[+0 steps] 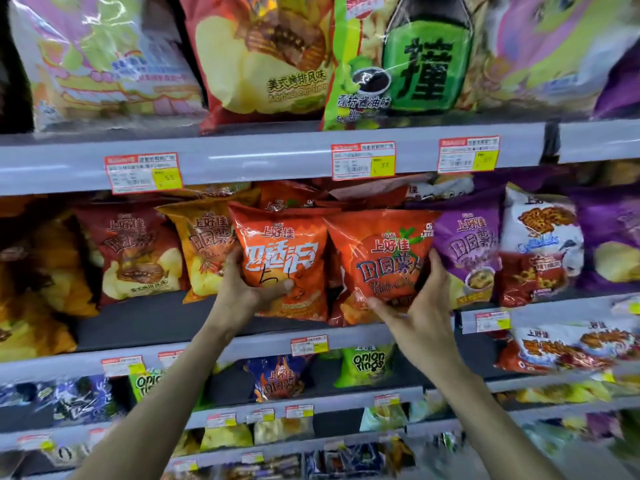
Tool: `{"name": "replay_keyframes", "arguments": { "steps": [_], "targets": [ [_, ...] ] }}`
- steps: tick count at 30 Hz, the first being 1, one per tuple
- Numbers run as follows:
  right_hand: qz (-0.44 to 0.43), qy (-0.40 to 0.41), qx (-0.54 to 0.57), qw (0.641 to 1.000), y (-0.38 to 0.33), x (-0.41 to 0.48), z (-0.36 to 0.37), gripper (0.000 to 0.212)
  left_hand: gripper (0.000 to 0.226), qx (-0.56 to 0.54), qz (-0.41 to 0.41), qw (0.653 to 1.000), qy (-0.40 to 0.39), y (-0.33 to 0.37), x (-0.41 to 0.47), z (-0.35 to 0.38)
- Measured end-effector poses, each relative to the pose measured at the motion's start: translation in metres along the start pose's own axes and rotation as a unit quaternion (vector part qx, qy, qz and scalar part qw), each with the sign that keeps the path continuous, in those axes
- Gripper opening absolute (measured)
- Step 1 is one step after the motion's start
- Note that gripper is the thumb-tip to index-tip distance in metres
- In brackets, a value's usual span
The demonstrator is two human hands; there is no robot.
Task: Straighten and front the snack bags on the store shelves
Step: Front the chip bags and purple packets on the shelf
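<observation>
Left hand (242,292) clamped on lower left edge of orange bag (277,244), thumb across the front. Right hand (422,306) grips lower right edge of red bag (377,251). Both bags upright, side by side between the hands, at the shelf lip (263,341) just below them, likely to square faces forward. Rows behind mostly hidden; purple bag (464,251) right of right hand blurred, price tag (309,345) below unreadable

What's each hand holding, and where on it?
Left hand: orange bag, lower left edge. Right hand: red bag, lower right corner.
</observation>
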State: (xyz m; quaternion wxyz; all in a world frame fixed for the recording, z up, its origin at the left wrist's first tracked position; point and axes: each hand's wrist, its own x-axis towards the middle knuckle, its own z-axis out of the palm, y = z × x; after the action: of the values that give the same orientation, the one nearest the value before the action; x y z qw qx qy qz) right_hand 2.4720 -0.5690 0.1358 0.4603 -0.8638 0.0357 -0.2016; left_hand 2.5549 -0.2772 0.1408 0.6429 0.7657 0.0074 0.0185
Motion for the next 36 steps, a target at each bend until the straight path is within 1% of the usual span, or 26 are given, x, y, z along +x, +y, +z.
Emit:
{"name": "replay_keyframes", "arguments": {
  "steps": [3,5,7,9,14,19,21,24,27,29,32,36],
  "targets": [
    [0.041,-0.057,0.066,0.995,0.010,0.008,-0.004,0.132,0.110,-0.015,-0.013,1.000,-0.013,0.005,0.002,0.004],
    [0.055,-0.086,0.083,0.991,0.015,0.014,-0.007,0.133,0.102,-0.021,-0.022,0.999,-0.025,0.008,0.000,0.004],
    [0.055,-0.121,0.098,0.986,0.017,0.019,-0.011,0.126,0.096,-0.041,-0.022,0.999,-0.006,0.007,-0.004,0.004],
    [0.055,-0.137,0.112,0.983,0.019,0.024,-0.013,0.122,0.089,-0.059,-0.015,0.998,0.017,0.005,-0.011,0.006],
    [0.043,-0.123,0.136,0.982,0.030,0.031,-0.011,0.110,0.086,-0.082,0.005,0.994,0.069,0.008,-0.032,0.022],
    [0.042,-0.122,0.154,0.980,0.038,0.036,-0.006,0.106,0.082,-0.088,0.047,0.985,0.140,0.022,-0.053,0.017],
    [0.033,-0.133,0.160,0.978,0.032,0.035,0.001,0.102,0.083,-0.092,0.060,0.981,0.158,0.023,-0.063,0.004],
    [0.016,-0.152,0.167,0.974,0.021,0.031,0.018,0.100,0.094,-0.097,0.067,0.974,0.192,0.019,-0.079,-0.019],
    [0.005,-0.179,0.167,0.970,0.008,0.025,0.045,0.104,0.098,-0.097,0.065,0.963,0.242,0.012,-0.098,-0.047],
    [0.003,-0.191,0.161,0.968,0.000,0.021,0.064,0.109,0.097,-0.100,0.057,0.958,0.261,0.009,-0.110,-0.062],
    [0.004,-0.214,0.140,0.967,-0.013,0.020,0.091,0.115,0.091,-0.117,0.052,0.953,0.273,0.009,-0.125,-0.076],
    [0.018,-0.208,0.138,0.968,-0.028,0.022,0.116,0.115,0.103,-0.136,0.045,0.950,0.277,0.013,-0.137,-0.081]
  ]
}}
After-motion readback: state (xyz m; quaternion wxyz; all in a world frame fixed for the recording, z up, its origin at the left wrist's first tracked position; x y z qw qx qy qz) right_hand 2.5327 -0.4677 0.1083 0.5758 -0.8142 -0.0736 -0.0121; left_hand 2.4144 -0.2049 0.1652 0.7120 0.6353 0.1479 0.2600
